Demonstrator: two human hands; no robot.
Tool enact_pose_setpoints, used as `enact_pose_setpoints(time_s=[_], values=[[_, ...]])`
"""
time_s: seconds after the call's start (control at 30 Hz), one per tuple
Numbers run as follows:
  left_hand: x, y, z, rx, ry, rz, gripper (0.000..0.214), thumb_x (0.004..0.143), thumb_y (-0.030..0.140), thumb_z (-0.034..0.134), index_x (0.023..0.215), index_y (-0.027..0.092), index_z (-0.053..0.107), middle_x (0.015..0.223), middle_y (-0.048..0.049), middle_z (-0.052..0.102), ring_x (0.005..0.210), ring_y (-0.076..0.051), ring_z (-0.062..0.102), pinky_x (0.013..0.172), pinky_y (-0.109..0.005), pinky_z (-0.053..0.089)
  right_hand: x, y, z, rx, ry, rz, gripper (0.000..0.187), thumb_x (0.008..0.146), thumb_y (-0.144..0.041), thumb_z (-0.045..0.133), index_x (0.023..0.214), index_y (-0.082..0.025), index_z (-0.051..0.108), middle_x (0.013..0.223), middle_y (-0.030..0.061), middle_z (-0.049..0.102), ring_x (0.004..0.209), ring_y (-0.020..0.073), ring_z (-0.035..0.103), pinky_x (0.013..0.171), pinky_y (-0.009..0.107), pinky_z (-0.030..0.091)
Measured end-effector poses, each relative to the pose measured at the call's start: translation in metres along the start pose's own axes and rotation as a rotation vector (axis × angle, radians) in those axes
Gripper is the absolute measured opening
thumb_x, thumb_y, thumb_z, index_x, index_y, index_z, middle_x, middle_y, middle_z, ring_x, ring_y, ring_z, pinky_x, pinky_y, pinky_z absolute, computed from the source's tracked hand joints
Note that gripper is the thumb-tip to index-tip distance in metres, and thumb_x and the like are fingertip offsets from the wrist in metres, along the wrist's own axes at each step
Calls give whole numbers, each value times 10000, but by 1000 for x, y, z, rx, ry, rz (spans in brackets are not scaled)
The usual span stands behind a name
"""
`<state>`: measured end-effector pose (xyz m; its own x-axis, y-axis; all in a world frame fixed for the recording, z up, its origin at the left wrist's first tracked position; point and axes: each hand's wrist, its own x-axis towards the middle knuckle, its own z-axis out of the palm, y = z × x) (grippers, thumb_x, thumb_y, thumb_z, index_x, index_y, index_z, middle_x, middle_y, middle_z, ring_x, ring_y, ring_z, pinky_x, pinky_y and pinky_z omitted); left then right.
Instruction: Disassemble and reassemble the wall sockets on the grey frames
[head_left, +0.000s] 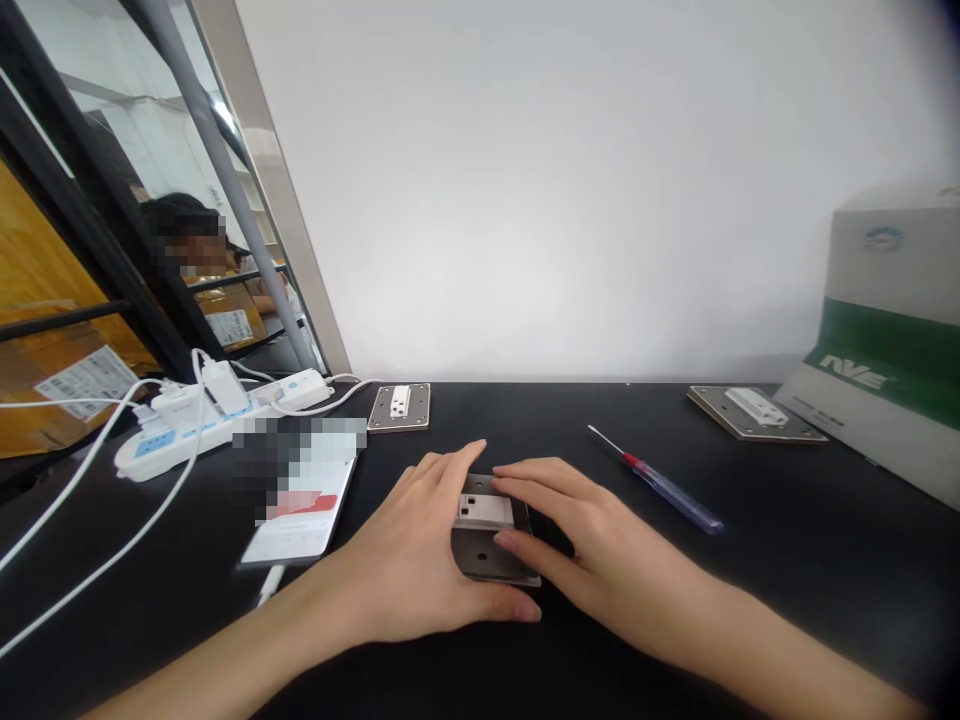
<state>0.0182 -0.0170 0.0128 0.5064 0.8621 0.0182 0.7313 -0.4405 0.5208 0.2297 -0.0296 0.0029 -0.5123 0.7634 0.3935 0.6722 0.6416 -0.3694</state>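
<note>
A dark metal wall-socket plate (495, 560) lies on the black tabletop between my hands, with a white socket module (484, 512) set in its upper part. My left hand (420, 545) grips the plate's left side, its thumb running along the lower edge. My right hand (574, 525) comes in from the right, fingers over the plate's upper right and right edge. Part of the plate is hidden under my fingers. A red-and-blue screwdriver (660, 490) lies to the right of my right hand, not touching it.
Behind my hands lie two similar socket plates (399, 407) (754, 412). A white power strip (225, 425) with white cables and a phone (300, 510) sit at left. A green-and-white box (877, 340) stands at right. A person (187, 240) sits behind glass at far left.
</note>
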Motion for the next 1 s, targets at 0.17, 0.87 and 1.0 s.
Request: enact_pose_setpoints(time_s=[0.17, 0.87, 1.0], values=[[-11, -19, -10, -67, -53, 11, 988, 732, 489, 730, 1494, 405, 107, 1557, 3, 278, 1382, -269, 369, 1117, -445, 369, 13, -4, 12, 117, -24, -17, 227, 905, -172, 569, 1106, -222, 662, 1024, 35, 698, 940, 199, 602, 856, 360, 497], [-5, -8, -1, 2, 105, 59, 1155, 661, 668, 724, 1506, 366, -4, 1607, -52, 137, 1442, -337, 228, 1125, -541, 335, -1, 1, -4, 1484, 203, 522, 158, 905, -216, 605, 989, -244, 736, 998, 12, 728, 945, 146, 627, 830, 268, 479], [1, 16, -14, 108, 198, 180, 1207, 648, 704, 706, 1508, 325, -51, 1609, -67, 139, 1443, -329, 226, 1126, -538, 336, -1, -11, 2, 1501, 148, 521, 201, 889, -277, 637, 1074, -250, 710, 927, 14, 729, 786, 124, 632, 701, 242, 481]])
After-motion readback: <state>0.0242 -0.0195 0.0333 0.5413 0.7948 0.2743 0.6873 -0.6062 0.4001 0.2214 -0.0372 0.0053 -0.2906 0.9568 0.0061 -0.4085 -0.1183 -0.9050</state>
